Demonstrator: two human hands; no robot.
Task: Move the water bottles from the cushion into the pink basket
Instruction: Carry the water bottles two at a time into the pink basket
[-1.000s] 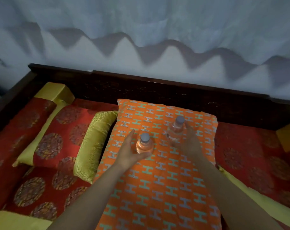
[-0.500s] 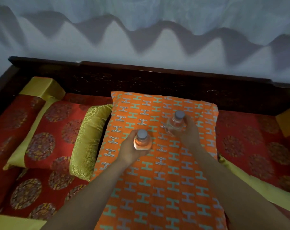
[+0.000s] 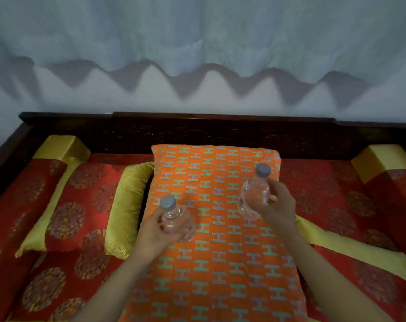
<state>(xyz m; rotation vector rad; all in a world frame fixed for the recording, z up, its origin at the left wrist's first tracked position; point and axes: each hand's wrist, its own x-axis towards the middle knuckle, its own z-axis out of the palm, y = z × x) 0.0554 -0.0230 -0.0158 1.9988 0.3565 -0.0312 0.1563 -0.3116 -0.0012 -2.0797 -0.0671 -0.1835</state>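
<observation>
Fingers (image 3: 273,198) gripping 2 bottles (image 3: 255,191), orange cushion (image 3: 220,263), red bedding (image 3: 81,205), curtain (image 3: 197,43)

L bottle (image 3: 174,219) front-L over cushion (image 3: 220,263) | R bottle (image 3: 255,194) back-R | bolster (image 3: 125,205) L of cushion

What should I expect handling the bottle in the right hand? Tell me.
The bottle looks like clear, smooth plastic, so probably light and a bit slippery. The right hand holds it tilted; it would likely tip if stood on the soft orange cushion.
</observation>
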